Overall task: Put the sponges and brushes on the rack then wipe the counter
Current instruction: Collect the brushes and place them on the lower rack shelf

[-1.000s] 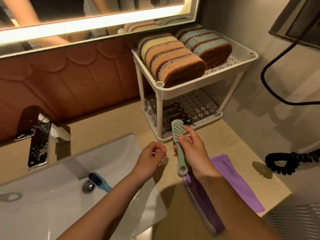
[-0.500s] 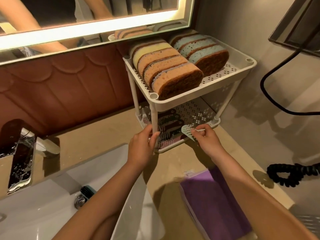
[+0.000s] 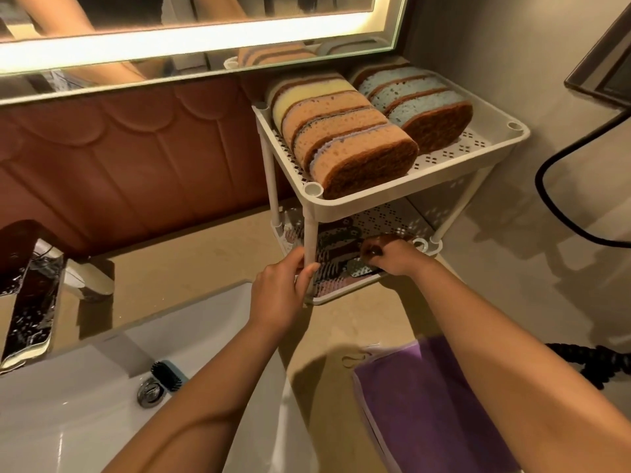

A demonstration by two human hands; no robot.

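A white two-tier rack (image 3: 440, 169) stands at the back of the beige counter (image 3: 205, 254). Its top shelf carries two rows of sponges (image 3: 345, 131), orange and yellow ones on the left, blue ones on the right. Several brushes (image 3: 336, 247) lie side by side on the lower shelf. My right hand (image 3: 389, 254) reaches into that lower shelf and holds the green brush (image 3: 358, 268) by its handle, head toward me. My left hand (image 3: 280, 288) grips the rack's front left leg. A blue brush (image 3: 169, 373) lies in the white sink (image 3: 68, 404) beside the drain.
A purple cloth (image 3: 433, 404) lies on the counter under my right forearm. A chrome faucet (image 3: 30, 295) stands at the left. A black cord (image 3: 560, 213) hangs along the right wall, its coiled part (image 3: 594, 360) on the counter. A lit mirror runs along the top.
My right hand carried the green brush from above the counter into the rack's lower shelf. My left hand rose from over the sink and took hold of the rack's front leg.
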